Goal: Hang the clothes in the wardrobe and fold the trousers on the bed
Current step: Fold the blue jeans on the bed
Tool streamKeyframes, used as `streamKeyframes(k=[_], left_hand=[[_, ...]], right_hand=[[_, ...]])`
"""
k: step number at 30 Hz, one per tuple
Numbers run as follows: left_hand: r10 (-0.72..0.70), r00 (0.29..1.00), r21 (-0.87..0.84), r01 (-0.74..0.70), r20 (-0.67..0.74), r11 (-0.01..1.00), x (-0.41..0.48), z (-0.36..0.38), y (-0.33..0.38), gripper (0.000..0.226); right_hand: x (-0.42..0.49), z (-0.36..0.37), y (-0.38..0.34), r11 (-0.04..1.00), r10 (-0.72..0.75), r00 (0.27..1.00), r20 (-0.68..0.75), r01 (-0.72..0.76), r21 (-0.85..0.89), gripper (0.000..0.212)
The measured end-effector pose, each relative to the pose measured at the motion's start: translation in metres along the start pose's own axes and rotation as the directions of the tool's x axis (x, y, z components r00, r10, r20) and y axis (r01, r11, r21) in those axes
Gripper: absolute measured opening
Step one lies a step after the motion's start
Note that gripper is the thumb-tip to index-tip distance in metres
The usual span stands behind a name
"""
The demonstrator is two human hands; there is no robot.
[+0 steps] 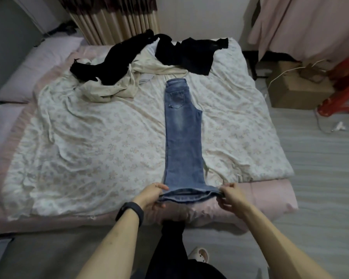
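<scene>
At lower centre, the jeans (181,137) hems are pinched by both hands (152,195) (229,196) and should be carried evenly toward the waistband.

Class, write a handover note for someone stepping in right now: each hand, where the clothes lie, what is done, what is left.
Left hand and right hand each grip a hem corner of the jeans at the near edge of the bed.
Done: jeans lie flat, leg on leg, waistband far.
Left: fold them crosswise; hang the two black garments and cream garment heaped at the far side.
</scene>
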State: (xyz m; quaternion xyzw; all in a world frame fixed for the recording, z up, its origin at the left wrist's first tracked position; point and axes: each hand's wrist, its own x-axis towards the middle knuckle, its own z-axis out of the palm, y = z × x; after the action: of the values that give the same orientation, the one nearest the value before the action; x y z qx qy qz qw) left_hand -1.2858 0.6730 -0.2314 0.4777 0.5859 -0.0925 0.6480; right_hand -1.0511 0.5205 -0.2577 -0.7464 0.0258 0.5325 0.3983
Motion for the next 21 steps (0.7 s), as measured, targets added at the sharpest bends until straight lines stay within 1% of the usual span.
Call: streamKeyframes(k=[1,4,6,7,8,9,11,13,15,16,18,20,21], left_hand=[[-0.006,1.0,-0.07,0.006,-0.001,0.998,0.001,-0.004,0.012,0.025],[0.017,0.999,-0.284,-0.03,-0.051,0.958,0.018,-0.022,0.051,0.024],[0.07,0.997,-0.428,-0.074,-0.027,0.901,0.031,-0.035,0.078,0.019],[0.101,0.995,-0.465,-0.095,-0.013,0.88,0.041,-0.042,0.094,0.016],[0.135,0.991,-0.46,-0.121,-0.002,0.879,0.055,-0.049,0.112,0.013],[0.163,0.987,-0.418,-0.151,-0.007,0.896,0.065,-0.052,0.125,0.013],[0.229,0.968,-0.249,-0.247,-0.101,0.936,0.095,-0.061,0.15,0.016],[0.316,0.921,-0.078,-0.341,-0.227,0.937,0.132,-0.073,0.171,0.018],[0.356,0.89,0.026,-0.364,-0.286,0.931,0.165,-0.087,0.185,0.017],[0.36,0.882,0.059,-0.36,-0.304,0.931,0.185,-0.094,0.194,0.015],[0.36,0.874,0.07,-0.357,-0.327,0.931,0.217,-0.104,0.208,0.012],[0.323,0.884,0.063,-0.321,-0.337,0.945,0.254,-0.109,0.22,0.016],[0.307,0.887,0.078,-0.298,-0.344,0.951,0.264,-0.109,0.224,0.021]], right_hand=[[0.004,0.002,-0.019,0.998,-0.02,1.0,-0.014,0.021,0.051,0.01],[0.016,0.01,-0.078,0.97,-0.075,0.997,0.004,0.072,0.232,0.011],[0.025,0.018,-0.111,0.941,-0.129,0.99,0.056,0.104,0.323,0.013],[0.035,0.023,-0.127,0.932,-0.167,0.984,0.066,0.135,0.335,0.012],[0.05,0.03,-0.143,0.934,-0.213,0.975,0.057,0.187,0.305,0.013],[0.062,0.037,-0.152,0.939,-0.264,0.964,0.026,0.251,0.237,0.016],[0.094,0.05,-0.171,0.93,-0.359,0.932,-0.055,0.362,0.06,0.023],[0.128,0.064,-0.189,0.903,-0.427,0.891,-0.154,0.411,-0.127,0.021],[0.158,0.071,-0.207,0.825,-0.522,0.828,-0.205,0.429,-0.369,0.025],[0.175,0.075,-0.217,0.773,-0.572,0.794,-0.204,0.44,-0.457,0.03],[0.202,0.082,-0.237,0.71,-0.622,0.764,-0.172,0.458,-0.535,0.035],[0.235,0.092,-0.254,0.66,-0.638,0.761,-0.119,0.461,-0.593,0.031],[0.245,0.096,-0.258,0.646,-0.621,0.778,-0.093,0.441,-0.623,0.03]])
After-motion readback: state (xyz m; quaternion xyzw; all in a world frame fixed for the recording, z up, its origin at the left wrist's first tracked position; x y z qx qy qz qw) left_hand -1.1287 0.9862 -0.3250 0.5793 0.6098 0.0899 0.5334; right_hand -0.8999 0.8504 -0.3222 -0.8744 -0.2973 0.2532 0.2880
